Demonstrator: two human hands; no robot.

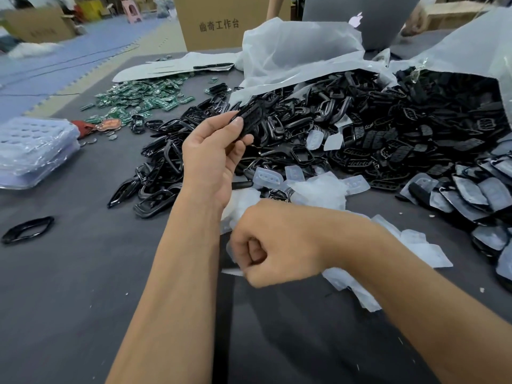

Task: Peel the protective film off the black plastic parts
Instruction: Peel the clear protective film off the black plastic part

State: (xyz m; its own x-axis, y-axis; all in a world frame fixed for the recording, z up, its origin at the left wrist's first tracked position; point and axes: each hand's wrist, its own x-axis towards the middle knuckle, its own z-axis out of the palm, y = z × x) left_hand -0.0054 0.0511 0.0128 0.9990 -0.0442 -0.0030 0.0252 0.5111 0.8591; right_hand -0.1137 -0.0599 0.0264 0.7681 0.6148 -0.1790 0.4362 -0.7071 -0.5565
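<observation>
My left hand [213, 156] is raised over the table and pinches a black plastic part [250, 116] between thumb and fingers. Lower and nearer me, my right hand [273, 243] is curled in a fist, and a strip of clear film [231, 249] sticks out at its fingers. A big heap of black plastic parts [346, 126] spreads across the grey table behind both hands. Peeled clear film pieces [318, 189] lie in a loose pile just beyond my right hand.
Film-covered black parts [476, 195] lie at the right. Green circuit boards [144, 99] are scattered far left, clear blister trays [33, 151] stack at the left edge, and a lone black ring [27, 230] lies near left. White plastic bags [299, 54], a laptop [363, 20] and a cardboard box [219, 23] stand behind.
</observation>
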